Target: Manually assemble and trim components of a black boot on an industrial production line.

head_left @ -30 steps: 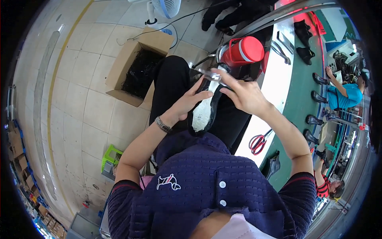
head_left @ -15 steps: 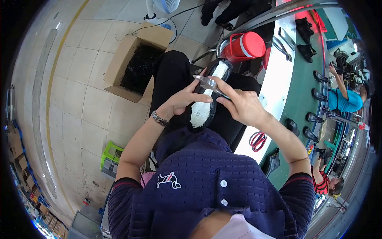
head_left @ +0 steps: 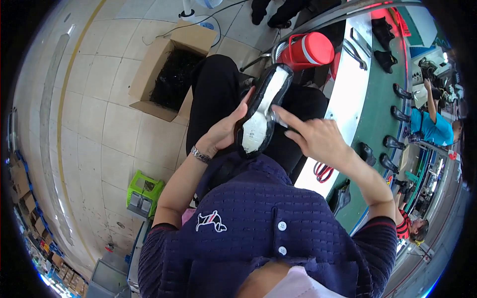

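Note:
Above my lap a black shoe [head_left: 257, 130] lies sole up, its pale white underside framed by the dark upper folded round the edge. My left hand [head_left: 226, 130] is closed round the shoe's left side, the fingers partly hidden beneath it. On the other side, my right hand [head_left: 320, 141] is curled with the index finger reaching to the shoe's right edge near the waist. A shiny metal blade [head_left: 271, 116] is in that hand, touching or very near the shoe's edge; most of it is hidden or blurred.
An open cardboard box [head_left: 144, 82] with black scraps stands on the floor at left. A red cooler jug [head_left: 318, 48] is beyond my knees. At right, a white bench [head_left: 348, 94] adjoins a green conveyor [head_left: 380, 99] with several black shoes; co-workers are beyond it.
My right hand has drawn the blade from across the sole to the shoe's right edge. My left thumb has come off the sole to the left side, and the shoe is tilted slightly more.

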Available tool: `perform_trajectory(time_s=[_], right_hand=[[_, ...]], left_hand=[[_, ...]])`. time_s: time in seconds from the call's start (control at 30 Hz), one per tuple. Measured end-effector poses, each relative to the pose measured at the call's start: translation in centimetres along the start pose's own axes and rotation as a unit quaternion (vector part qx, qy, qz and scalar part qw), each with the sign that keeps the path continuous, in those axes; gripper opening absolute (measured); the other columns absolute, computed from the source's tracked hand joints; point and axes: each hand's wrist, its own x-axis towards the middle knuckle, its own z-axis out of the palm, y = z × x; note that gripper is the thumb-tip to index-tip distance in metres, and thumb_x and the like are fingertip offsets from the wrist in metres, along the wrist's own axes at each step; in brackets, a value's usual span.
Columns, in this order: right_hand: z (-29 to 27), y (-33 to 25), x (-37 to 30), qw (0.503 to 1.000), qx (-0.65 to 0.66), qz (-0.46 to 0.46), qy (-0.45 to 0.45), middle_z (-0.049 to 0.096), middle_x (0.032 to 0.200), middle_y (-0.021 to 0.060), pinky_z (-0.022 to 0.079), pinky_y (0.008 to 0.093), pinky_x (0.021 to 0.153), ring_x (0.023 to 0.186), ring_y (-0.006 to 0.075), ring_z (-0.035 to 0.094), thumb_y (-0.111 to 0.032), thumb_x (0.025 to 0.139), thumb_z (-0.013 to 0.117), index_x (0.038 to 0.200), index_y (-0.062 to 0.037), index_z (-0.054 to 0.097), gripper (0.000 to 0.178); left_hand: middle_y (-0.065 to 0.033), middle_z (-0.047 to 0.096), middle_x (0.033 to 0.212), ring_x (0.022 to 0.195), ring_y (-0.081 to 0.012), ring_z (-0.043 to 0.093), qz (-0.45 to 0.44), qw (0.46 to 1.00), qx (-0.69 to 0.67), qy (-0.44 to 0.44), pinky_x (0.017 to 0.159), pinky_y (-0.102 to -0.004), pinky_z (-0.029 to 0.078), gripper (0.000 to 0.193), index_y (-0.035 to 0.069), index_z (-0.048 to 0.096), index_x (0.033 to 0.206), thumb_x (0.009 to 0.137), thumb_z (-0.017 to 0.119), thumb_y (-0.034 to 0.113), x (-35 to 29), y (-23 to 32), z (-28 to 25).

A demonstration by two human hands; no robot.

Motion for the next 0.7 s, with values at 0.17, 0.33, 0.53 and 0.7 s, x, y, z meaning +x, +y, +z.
perform_trajectory(time_s=[0.17, 0.33, 0.53, 0.7], right_hand=[[1.9, -1.2, -1.6, 0.985, -0.083, -0.092, 0.118, 0.056, 0.096, 0.0119, 0.054, 0.0405, 0.054, 0.091, 0.0256, 0.062, -0.001, 0.074, 0.061, 0.141, -0.0429, 0.039, 0.082], [2.1, -1.9, -0.7, 0.973, -0.143, -0.134, 0.120, 0.061, 0.095, 0.0168, 0.056, 0.0275, 0.057, 0.084, 0.0257, 0.064, -0.004, 0.087, 0.057, 0.143, -0.0445, 0.035, 0.073], [1.7, -0.7, -1.0, 0.996, 0.053, -0.074, 0.003, 0.055, 0.065, 0.0056, 0.050, 0.0346, 0.048, 0.053, 0.0219, 0.059, -0.011, 0.084, 0.065, 0.145, -0.0340, 0.037, 0.071], [-0.9, -2.1, -0.9, 0.982, 0.104, -0.108, 0.114, 0.059, 0.067, 0.0078, 0.048, 0.0355, 0.047, 0.052, 0.0247, 0.059, -0.015, 0.085, 0.066, 0.147, -0.0251, 0.036, 0.069]], left_hand=[[-0.0035, 0.020, 0.158, 0.139, -0.0204, 0.032, -0.007, 0.980, -0.196, -0.019, 0.113, -0.0368, 0.029, 0.064, 0.027, 0.010, 0.154, 0.100, 0.040, 0.045, -0.7, -1.8, 0.9], [-0.0032, 0.024, 0.156, 0.139, -0.0207, 0.031, -0.005, 0.992, -0.124, 0.035, 0.112, -0.0370, 0.029, 0.069, 0.029, 0.014, 0.154, 0.097, 0.050, 0.043, -0.7, -1.3, 2.3], [-0.0114, 0.031, 0.151, 0.134, -0.0197, 0.037, 0.008, 0.991, -0.042, 0.125, 0.108, -0.0330, 0.033, 0.073, 0.023, 0.016, 0.154, 0.094, 0.058, 0.031, -0.5, -1.0, 4.1], [-0.0087, 0.043, 0.143, 0.126, -0.0164, 0.046, 0.020, 0.987, -0.023, 0.157, 0.104, -0.0306, 0.037, 0.081, 0.023, 0.021, 0.153, 0.087, 0.066, 0.012, -0.7, -1.3, 3.8]])
